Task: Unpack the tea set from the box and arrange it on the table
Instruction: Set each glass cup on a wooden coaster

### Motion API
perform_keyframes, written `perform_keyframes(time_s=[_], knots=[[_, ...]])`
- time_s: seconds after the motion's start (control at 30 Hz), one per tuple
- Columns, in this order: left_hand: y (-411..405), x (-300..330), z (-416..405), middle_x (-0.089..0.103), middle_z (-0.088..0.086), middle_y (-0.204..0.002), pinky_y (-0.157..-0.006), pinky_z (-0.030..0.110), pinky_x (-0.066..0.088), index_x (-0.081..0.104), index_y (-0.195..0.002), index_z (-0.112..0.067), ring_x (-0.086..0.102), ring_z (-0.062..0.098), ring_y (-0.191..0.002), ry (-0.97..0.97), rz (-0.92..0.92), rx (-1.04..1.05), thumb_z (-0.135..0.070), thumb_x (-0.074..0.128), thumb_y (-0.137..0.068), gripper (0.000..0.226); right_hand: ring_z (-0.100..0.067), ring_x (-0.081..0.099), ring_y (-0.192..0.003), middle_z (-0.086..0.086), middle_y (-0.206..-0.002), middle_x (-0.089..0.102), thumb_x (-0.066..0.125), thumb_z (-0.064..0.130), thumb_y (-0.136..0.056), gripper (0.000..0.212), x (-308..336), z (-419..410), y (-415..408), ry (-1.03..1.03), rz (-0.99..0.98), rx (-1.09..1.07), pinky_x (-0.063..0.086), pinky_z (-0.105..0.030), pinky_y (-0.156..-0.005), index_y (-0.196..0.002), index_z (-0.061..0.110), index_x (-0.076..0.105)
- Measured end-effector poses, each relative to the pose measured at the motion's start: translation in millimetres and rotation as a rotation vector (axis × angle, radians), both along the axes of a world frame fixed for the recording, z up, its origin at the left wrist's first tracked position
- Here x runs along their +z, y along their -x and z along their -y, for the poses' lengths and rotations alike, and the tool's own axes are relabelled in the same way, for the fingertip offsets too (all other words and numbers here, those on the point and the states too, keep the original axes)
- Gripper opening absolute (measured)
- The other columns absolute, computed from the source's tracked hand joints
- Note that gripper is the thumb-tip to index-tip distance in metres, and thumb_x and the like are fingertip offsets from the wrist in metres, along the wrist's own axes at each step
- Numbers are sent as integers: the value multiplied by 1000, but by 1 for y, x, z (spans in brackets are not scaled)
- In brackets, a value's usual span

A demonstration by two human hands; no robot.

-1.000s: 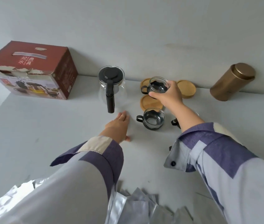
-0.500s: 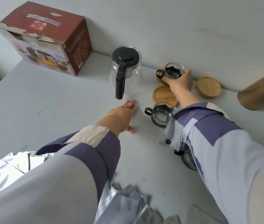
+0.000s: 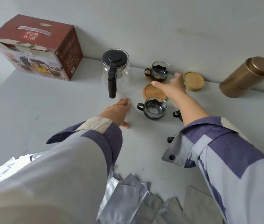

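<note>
My right hand (image 3: 172, 87) has let go of the far cup (image 3: 160, 71) and pulled back a little; that cup now sits on a wooden coaster (image 3: 149, 78) by the wall; my right fingers are spread apart and hold nothing, hanging over a second coaster (image 3: 150, 91); a third coaster (image 3: 194, 80) lies just beside my fingertips; my left hand (image 3: 117, 110) has stayed flat on the table (image 3: 47, 110), fingers straight and close together; a near cup (image 3: 154, 107) stands on the table in front of the second coaster; the glass teapot (image 3: 116, 71) stands near my left hand; the red box (image 3: 37, 47) sits far left; a gold tin (image 3: 248, 76) leans by the wall; silver bags (image 3: 128, 199) lie close to me.
</note>
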State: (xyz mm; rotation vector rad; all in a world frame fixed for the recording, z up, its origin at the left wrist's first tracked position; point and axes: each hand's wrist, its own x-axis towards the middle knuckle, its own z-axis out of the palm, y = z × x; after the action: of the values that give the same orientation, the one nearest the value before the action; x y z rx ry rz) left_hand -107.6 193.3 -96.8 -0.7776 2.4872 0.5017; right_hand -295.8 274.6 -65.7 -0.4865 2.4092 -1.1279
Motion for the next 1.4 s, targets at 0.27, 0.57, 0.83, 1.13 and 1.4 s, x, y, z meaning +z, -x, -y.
perform_keyframes(time_s=[0.27,0.57,0.83,1.13,1.4], knots=[[-3,2,0,-14,5,-160,-118,37,11,-5,-152,-9,-6,21,-148,42,-10,-52,-31,70,-85,103,-21,30,-139,-6,-150,28,82,34,-69,104,-20,-54,-58,3,-24,97,28,-31,-112,-148,11,19],[-7,-6,3,-15,2,-160,-118,39,11,-4,-153,-11,-7,18,-148,46,-35,-54,-32,69,-85,102,-24,43,-130,-9,-142,40,89,32,-58,105,-57,-54,-80,43,-88,-3,37,-39,-109,-141,6,29],[-5,-7,2,-14,3,-160,-118,37,10,-4,-153,-11,-7,18,-148,40,-52,-52,-32,69,-85,102,-23,51,-119,-7,-129,52,86,29,-61,81,-57,-50,-78,29,-164,-40,43,-35,-101,-127,8,44],[-5,-7,1,-15,2,-160,-118,36,10,-4,-153,-11,-7,19,-148,30,-59,-49,-31,69,-86,101,-21,53,-115,-6,-127,53,83,32,-66,74,-20,-36,-61,52,-169,-25,43,-27,-92,-125,9,44],[-2,-8,2,-17,-1,-159,-118,36,9,-6,-153,-13,-9,17,-148,21,-58,-46,-31,68,-86,101,-21,52,-119,-4,-129,52,83,32,-65,75,-25,-9,-29,55,-158,-56,43,-30,-96,-127,10,44]])
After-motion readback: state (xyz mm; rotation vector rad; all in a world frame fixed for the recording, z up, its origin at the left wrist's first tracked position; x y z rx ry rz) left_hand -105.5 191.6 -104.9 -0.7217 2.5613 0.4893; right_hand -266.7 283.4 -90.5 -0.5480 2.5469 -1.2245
